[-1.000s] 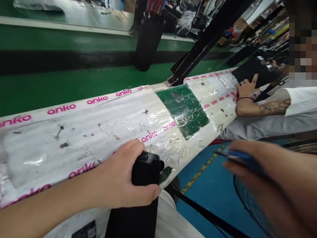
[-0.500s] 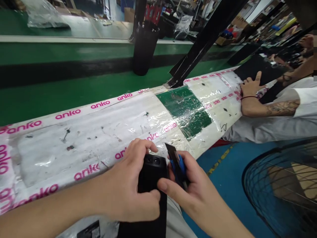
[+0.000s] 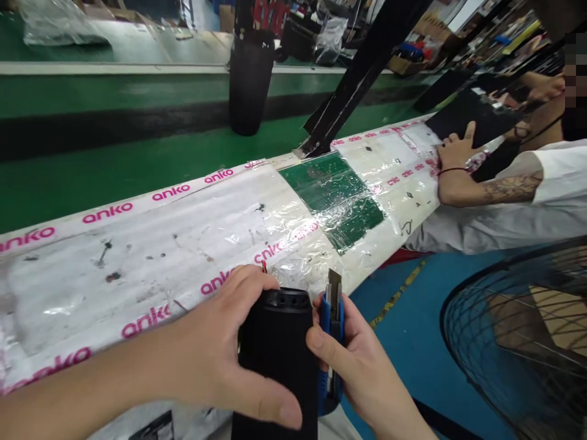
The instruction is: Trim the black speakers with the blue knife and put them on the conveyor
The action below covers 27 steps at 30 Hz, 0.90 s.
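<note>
A long black casing (image 3: pixel 279 351) with a rounded end and a row of small holes stands toward me, at the bottom middle of the head view. My left hand (image 3: pixel 229 348) wraps over its left side, thumb lying across the front face. A small red-and-black tip (image 3: pixel 264 266), perhaps wire, pokes up behind the left fingers. In my right hand (image 3: pixel 351 354) is a blue utility knife (image 3: pixel 331 342), its blade out and pointing up, just right of the casing. The lower part of the casing runs out of view.
Beneath lies a bench covered in taped white sheeting (image 3: pixel 137 263) with a green patch (image 3: pixel 334 195). A black post (image 3: pixel 362 79) slants up behind it, near a black cylinder (image 3: pixel 250 85). At right, a co-worker's hand (image 3: pixel 458 153) rests on the bench; a fan guard (image 3: pixel 518 330) stands nearer.
The knife has turned more upright and sits lower beside the casing. My left thumb has stretched further across the casing's face. The casing's end shows more toward me.
</note>
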{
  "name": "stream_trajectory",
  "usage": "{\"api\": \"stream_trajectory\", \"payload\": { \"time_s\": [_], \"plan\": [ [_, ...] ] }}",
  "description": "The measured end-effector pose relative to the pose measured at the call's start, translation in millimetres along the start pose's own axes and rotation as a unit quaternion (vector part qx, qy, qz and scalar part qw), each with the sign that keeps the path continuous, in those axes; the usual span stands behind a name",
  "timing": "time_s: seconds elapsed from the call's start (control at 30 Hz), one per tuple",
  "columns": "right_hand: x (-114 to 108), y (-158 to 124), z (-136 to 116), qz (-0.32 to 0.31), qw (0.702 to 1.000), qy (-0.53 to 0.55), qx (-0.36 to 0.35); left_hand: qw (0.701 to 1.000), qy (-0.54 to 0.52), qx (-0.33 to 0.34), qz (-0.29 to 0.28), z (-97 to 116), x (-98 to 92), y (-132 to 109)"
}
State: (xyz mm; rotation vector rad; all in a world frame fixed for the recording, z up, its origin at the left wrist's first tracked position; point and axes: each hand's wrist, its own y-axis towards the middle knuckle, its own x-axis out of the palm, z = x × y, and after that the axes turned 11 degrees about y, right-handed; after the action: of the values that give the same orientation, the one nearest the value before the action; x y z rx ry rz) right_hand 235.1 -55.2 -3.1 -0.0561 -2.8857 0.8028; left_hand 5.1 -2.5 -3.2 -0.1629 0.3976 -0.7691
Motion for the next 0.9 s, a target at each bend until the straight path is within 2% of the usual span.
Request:
{"api": "stream_trajectory", "payload": {
  "time_s": [0.1,0.17,0.2,0.23,0.3,0.33,0.37,0.4,0.43,0.57,0.7,0.9],
  "plan": [
    [8,-11,-4,-0.019,1.0,-0.014,-0.007,0.994,-0.098,-0.055,-0.02,0,5.5,-2],
    [5,-17,-9,-0.055,0.987,-0.124,-0.082,0.984,-0.155,-0.081,-0.043,-3,6.2,-3],
    [2,-17,-12,-0.072,0.961,-0.217,-0.156,0.981,-0.168,-0.081,-0.045,-5,6.0,-3],
    [-2,-17,-16,-0.083,0.911,-0.321,-0.244,0.982,-0.169,-0.07,-0.04,-8,5.7,-4],
    [-10,-11,-23,-0.085,0.77,-0.492,-0.397,0.987,-0.156,-0.039,-0.019,-15,5.4,-4],
    [-13,-8,-27,-0.086,0.707,-0.545,-0.442,0.989,-0.147,-0.026,-0.008,-18,5.6,-3],
    [-15,-4,-31,-0.089,0.661,-0.582,-0.466,0.99,-0.139,-0.018,0.002,-21,6.0,-3],
    [-16,-1,-34,-0.093,0.631,-0.605,-0.476,0.991,-0.133,-0.014,0.008,-23,6.6,-2],
    [-17,2,-37,-0.1,0.614,-0.622,-0.475,0.991,-0.129,-0.012,0.013,-25,7.3,-2],
    [-15,7,-42,-0.124,0.588,-0.646,-0.471,0.991,-0.136,-0.012,0.013,-27,9.3,0],
    [-13,8,-41,-0.126,0.586,-0.649,-0.469,0.991,-0.131,-0.017,0.013,-22,6.5,1],
    [-12,8,-42,-0.128,0.589,-0.646,-0.468,0.982,-0.18,-0.046,-0.033,-17,2.5,1]
  ]
}}
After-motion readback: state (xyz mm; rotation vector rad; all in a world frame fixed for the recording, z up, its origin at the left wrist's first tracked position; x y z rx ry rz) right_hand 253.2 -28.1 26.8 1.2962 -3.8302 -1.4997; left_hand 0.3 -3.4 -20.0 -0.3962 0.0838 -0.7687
